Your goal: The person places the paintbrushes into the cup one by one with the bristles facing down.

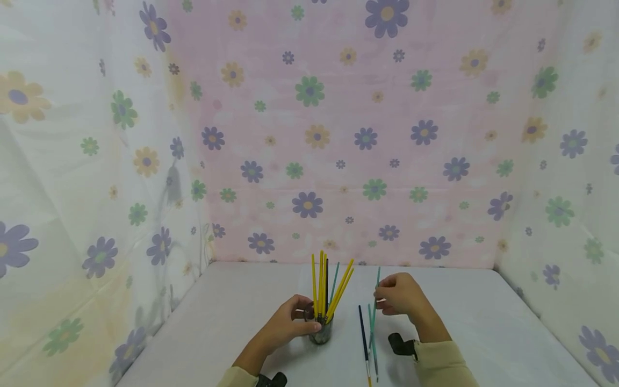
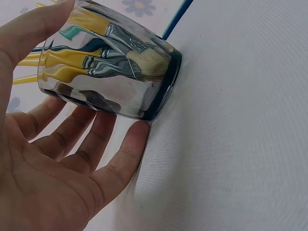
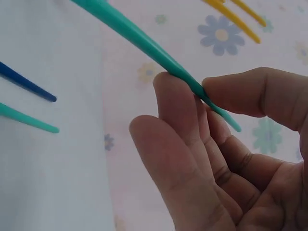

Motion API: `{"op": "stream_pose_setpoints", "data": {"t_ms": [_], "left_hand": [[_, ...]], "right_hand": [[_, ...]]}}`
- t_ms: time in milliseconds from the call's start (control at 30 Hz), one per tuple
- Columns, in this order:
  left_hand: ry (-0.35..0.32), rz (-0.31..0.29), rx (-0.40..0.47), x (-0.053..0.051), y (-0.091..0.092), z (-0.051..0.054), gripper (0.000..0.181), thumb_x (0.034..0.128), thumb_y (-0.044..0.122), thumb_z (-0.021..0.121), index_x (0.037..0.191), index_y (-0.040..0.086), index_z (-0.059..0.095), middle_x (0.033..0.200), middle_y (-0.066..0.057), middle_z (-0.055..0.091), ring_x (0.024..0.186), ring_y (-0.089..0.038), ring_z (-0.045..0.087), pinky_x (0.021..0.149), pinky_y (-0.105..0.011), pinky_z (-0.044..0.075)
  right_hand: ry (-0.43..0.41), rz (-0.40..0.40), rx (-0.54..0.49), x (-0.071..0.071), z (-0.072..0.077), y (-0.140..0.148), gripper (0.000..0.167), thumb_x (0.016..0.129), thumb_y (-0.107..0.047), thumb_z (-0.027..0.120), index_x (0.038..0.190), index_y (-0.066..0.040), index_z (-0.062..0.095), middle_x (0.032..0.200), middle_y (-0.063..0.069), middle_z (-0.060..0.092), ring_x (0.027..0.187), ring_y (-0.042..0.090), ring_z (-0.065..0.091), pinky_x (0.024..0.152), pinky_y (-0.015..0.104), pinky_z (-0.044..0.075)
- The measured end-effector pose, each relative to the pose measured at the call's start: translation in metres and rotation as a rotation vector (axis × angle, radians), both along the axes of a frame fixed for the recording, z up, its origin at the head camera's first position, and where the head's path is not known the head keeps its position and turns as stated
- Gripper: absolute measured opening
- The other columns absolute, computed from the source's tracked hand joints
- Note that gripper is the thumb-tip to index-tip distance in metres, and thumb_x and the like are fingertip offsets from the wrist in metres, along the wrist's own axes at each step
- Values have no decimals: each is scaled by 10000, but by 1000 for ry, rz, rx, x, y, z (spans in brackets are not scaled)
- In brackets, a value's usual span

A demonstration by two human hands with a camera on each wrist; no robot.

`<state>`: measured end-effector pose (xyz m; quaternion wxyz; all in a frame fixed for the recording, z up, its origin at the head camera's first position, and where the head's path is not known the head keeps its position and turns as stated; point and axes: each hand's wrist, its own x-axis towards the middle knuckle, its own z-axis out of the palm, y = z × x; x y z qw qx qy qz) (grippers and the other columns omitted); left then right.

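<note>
My left hand [image 1: 289, 324] holds a clear glass [image 2: 127, 94], thumb on one side and fingers on the other. In the glass, bristles down, stand several yellow-handled paintbrushes [image 1: 321, 282], a dark one and a teal one [image 1: 335, 279]. With thumb and fingertips, my right hand [image 1: 402, 298] pinches a teal paintbrush [image 3: 137, 37] near the thin end of its handle. That brush slants down toward the table, over the loose brushes; its lower tip is hard to make out. A dark blue paintbrush [image 1: 362, 328] and another teal paintbrush [image 1: 374, 357] lie on the table between the hands.
A white cloth covers the table [image 1: 232, 290]. Flower-printed sheets hang behind it [image 1: 338, 161] and on both sides. Dark wrist devices [image 1: 401, 344] sit at both cuffs.
</note>
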<state>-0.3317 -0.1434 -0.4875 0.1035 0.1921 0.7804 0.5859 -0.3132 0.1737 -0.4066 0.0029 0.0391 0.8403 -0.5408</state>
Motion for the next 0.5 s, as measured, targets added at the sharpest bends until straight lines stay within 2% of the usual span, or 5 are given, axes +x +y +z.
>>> {"op": "stream_pose_setpoints", "data": {"t_ms": [333,500], "left_hand": [[-11,16,-8,-1,0,1,590,851,332,867,1311,109,573,1294,-63,665,1222,-249,624,989,-460,563],[-1,17,-17,0,0,-2,590,850,333,868,1311,108,575,1283,-62,669,1211,-248,630,988,-476,556]], "right_hand": [[122,12,-79,13,22,-5,234,958,-131,718,1125,25,669,1016,151,731,800,245,766,732,392,647],[199,-19,-89,17,26,-13,183,955,-136,733,1076,-10,681,981,125,723,791,218,766,730,357,647]]}}
